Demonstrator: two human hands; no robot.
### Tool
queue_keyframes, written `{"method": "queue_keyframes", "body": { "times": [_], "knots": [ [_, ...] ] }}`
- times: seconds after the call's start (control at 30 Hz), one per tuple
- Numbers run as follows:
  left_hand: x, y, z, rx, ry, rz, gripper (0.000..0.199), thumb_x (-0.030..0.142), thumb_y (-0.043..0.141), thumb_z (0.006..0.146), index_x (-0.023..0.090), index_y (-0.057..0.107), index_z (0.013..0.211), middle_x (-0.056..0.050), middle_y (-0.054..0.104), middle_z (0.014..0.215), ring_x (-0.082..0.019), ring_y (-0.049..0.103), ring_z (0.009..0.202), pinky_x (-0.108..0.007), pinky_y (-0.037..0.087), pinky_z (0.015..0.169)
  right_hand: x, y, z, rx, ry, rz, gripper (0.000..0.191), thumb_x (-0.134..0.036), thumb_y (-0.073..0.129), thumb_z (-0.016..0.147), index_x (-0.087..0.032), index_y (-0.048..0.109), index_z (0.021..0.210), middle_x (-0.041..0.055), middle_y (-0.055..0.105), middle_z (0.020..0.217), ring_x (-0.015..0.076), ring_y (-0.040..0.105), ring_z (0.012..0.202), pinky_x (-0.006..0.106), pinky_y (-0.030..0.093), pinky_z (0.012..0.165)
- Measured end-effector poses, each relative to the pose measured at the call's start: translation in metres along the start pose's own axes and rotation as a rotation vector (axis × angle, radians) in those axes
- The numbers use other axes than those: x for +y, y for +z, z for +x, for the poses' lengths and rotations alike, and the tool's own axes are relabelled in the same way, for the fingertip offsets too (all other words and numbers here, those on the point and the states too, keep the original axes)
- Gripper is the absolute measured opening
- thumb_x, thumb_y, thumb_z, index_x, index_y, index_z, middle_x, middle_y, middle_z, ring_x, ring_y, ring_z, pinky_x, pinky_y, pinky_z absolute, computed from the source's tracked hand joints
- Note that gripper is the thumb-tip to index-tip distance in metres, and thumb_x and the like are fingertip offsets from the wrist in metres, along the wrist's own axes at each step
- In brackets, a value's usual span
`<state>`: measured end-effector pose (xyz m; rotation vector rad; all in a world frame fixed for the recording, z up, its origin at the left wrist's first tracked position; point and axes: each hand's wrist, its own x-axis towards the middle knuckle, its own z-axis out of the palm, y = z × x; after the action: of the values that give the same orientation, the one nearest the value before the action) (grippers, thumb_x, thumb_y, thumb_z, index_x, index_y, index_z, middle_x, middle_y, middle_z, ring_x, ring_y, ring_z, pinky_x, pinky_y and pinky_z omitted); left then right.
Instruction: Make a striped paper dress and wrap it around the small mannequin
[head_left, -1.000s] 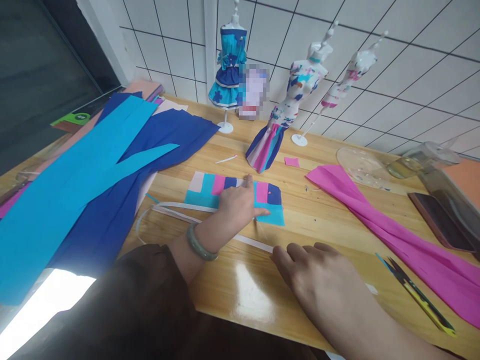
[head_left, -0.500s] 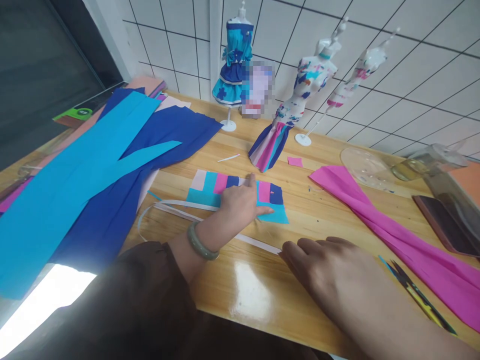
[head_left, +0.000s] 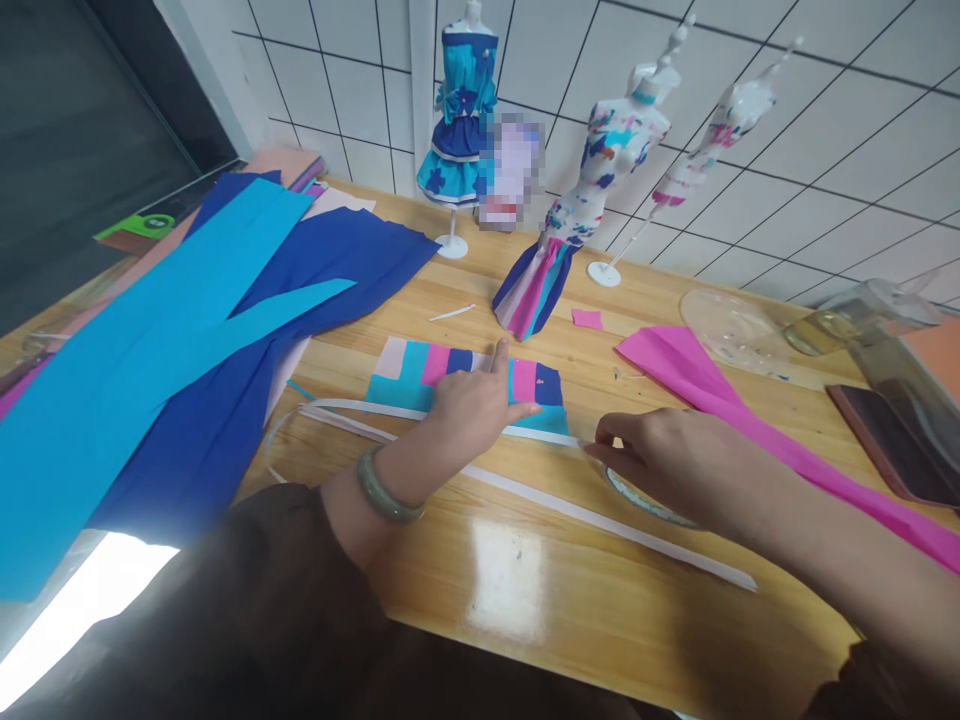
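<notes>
White strip (head_left: pixel 551 437) pinched in right hand (head_left: pixel 652 455), patchwork (head_left: pixel 525 382) under left hand (head_left: pixel 471 408)

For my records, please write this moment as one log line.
left hand: on patchwork | right hand: holding white strip | nearby: pink cloth

A pale wooden surface (head_left: pixel 420 590) bears a patchwork piece (head_left: pixel 547 385), white strip (head_left: pixel 600 523), pink cloth (head_left: pixel 675 365), small pink scrap (head_left: pixel 587 319) and two round white bases (head_left: pixel 452 247).

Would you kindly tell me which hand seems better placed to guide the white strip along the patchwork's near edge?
Probably the right hand: its fingertips appear to pinch the strip just right of the patchwork, while the left hand rests on the patchwork.
</notes>
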<state>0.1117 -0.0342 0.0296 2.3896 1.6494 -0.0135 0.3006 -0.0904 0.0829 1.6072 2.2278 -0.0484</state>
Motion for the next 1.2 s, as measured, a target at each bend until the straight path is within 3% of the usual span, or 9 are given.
{"method": "queue_keyframes", "body": {
  "times": [0.23,0.43,0.67,1.2],
  "knots": [
    [-0.002,0.001,0.0,0.013,0.014,0.014,0.098,0.071,0.043,0.078,0.008,0.015,0.147,-0.015,0.071,0.081,-0.028,0.068,0.076,-0.031,0.044,0.058,0.01,0.003,0.013,-0.129,0.074,0.18,0.035,-0.046,0.04,0.089,-0.025,0.064,0.075,0.003,0.067,0.068,0.0161,0.056,0.055,0.027,0.034,0.051],
    [-0.001,0.003,0.001,0.009,0.018,0.041,0.096,0.07,0.044,0.078,0.009,0.017,0.147,-0.015,0.071,0.081,-0.029,0.068,0.077,-0.031,0.044,0.059,0.013,0.006,0.022,-0.219,0.087,0.259,0.032,-0.044,0.043,0.087,-0.024,0.065,0.074,0.0032,0.068,0.072,0.017,0.058,0.058,0.028,0.035,0.051],
    [-0.002,0.005,0.0,0.02,0.043,0.034,0.101,0.077,0.043,0.072,0.014,0.017,0.147,-0.015,0.07,0.093,-0.028,0.067,0.076,-0.031,0.044,0.059,0.013,0.005,0.03,-0.238,0.084,0.269,0.028,-0.039,0.046,0.084,-0.022,0.066,0.076,0.0051,0.069,0.077,0.0174,0.059,0.063,0.028,0.037,0.055],
    [-0.003,0.004,0.001,-0.011,0.052,0.014,0.103,0.078,0.047,0.07,0.014,0.02,0.146,-0.016,0.071,0.086,-0.032,0.068,0.082,-0.032,0.045,0.061,0.009,0.004,0.037,-0.314,0.101,0.271,0.03,-0.043,0.046,0.083,-0.022,0.064,0.072,0.0044,0.069,0.079,0.0193,0.06,0.066,0.029,0.038,0.055]
  ]
}}
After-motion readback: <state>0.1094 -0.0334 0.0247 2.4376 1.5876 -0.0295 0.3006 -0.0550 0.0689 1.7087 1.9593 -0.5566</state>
